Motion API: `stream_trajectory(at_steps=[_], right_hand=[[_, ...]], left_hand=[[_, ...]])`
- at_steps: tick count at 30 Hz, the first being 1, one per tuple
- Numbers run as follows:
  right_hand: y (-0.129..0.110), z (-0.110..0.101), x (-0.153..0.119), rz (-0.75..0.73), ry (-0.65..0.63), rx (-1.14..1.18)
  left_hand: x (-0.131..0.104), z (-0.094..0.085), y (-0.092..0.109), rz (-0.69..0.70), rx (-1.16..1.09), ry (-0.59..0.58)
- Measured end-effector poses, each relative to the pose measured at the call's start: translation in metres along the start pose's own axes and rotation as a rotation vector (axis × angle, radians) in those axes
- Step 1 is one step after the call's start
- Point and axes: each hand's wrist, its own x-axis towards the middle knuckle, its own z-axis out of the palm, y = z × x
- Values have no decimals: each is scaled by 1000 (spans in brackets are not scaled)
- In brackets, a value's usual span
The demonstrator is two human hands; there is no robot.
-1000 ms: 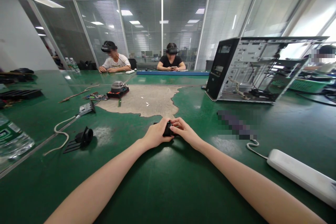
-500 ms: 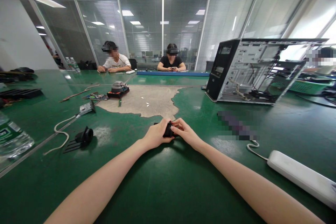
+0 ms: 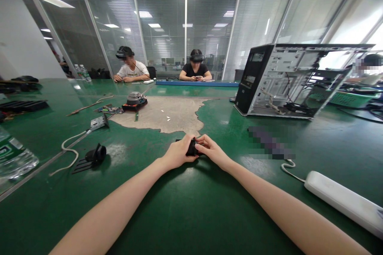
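My left hand point(image 3: 178, 153) is closed around a small black part point(image 3: 191, 149) just above the green table. The fingers of my right hand point(image 3: 211, 150) pinch the right side of the same part, thumb against its face. Most of the part is covered by my fingers, so its kind cannot be made out. To the left lies a black plastic piece with a round end and long prongs point(image 3: 92, 158). Beyond my hands a bare beige patch point(image 3: 176, 113) shows in the green tabletop.
An opened computer case point(image 3: 293, 83) stands at the right. A white power strip point(image 3: 341, 201) lies in front of it. On the left are a water bottle point(image 3: 18, 159), a metal bracket point(image 3: 98, 122) and a heatsink with fan point(image 3: 135, 101). Two people sit across the table.
Both my hands and the black part hold nearly the same pose. Across the table at left, the seated person's hands have shifted slightly.
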Motion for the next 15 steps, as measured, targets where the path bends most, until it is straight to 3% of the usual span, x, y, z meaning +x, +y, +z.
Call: stream_trajectory(at_steps=[5, 10, 15], right_hand=[[3, -1, 1, 12, 22, -22], [-7, -3, -3, -13, -63, 55], [-7, 0, -3, 2, 0, 61]], left_hand=[[0, -1, 0, 9, 5, 2], [-1, -1, 0, 24, 14, 3], [0, 0, 0, 15, 5, 9]])
